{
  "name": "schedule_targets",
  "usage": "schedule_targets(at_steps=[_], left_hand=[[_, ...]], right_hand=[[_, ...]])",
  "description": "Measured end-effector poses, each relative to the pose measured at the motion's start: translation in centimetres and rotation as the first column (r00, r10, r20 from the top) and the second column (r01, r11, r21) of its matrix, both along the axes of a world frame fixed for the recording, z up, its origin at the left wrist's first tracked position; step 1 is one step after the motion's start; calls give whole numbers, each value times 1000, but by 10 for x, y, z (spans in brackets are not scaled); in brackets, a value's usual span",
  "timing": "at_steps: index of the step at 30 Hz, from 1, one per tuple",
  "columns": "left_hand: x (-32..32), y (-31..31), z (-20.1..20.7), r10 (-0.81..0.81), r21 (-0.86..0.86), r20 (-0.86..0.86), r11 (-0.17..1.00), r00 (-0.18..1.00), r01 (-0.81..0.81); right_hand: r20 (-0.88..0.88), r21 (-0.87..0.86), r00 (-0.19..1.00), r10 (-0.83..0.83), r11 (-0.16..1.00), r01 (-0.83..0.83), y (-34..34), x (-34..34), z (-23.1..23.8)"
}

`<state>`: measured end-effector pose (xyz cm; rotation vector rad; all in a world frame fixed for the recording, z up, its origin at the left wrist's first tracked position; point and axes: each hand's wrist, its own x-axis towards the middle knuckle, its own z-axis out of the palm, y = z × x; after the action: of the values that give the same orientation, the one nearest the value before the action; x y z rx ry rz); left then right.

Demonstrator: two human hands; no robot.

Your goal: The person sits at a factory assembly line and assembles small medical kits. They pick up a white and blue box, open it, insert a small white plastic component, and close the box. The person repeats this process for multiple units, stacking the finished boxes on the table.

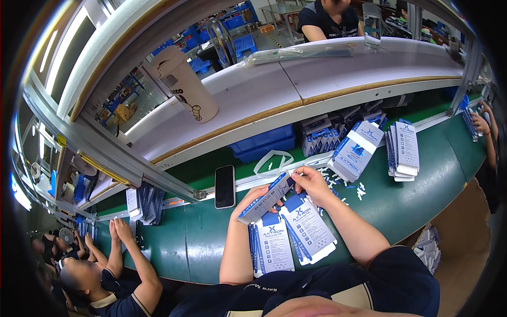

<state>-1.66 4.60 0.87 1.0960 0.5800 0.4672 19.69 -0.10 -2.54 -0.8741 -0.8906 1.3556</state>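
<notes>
Green worktop [206, 248]: runs beneath a white shelf [253, 98].
Left hand [249, 198]: fingers closed on a blue-and-white folding carton [264, 205].
Right hand [313, 186]: thumb and fingertips pinch its far end.
Carton position: tilted above the left stack [273, 247] and right stack [310, 230]; whether touching, we cannot tell.
Step in hand: end-fold work, we judge.
Next move: calls, we judge, for steady left grip, precise right fingertips.

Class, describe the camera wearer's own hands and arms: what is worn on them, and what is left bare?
The left hand and right hand are gloveless, and both forearms are bare, with no watch or bracelet visible. A short, dark navy sleeve shows on the right side.
</notes>
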Motion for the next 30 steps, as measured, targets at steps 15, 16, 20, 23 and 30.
schedule_targets(at_steps=[15,16,20,23,30], left_hand=[[1,-5,9,-2,41,-20,999,1000,3],[1,-5,9,-1,39,-22,999,1000,2],[1,-4,7,-4,34,-13,999,1000,5],[1,-3,6,-9,29,-5,1000,1000,9],[-2,2,-3,-8,-33,39,999,999,9]], right_hand=[[-78,40,995,58,998,-55,1,2,4],[-82,38,995,55,998,-52,1,2,4],[-90,42,994,62,997,-58,1,3,5],[-88,46,994,68,997,-64,2,3,6],[-50,31,996,76,997,-75,-1,1,8]])
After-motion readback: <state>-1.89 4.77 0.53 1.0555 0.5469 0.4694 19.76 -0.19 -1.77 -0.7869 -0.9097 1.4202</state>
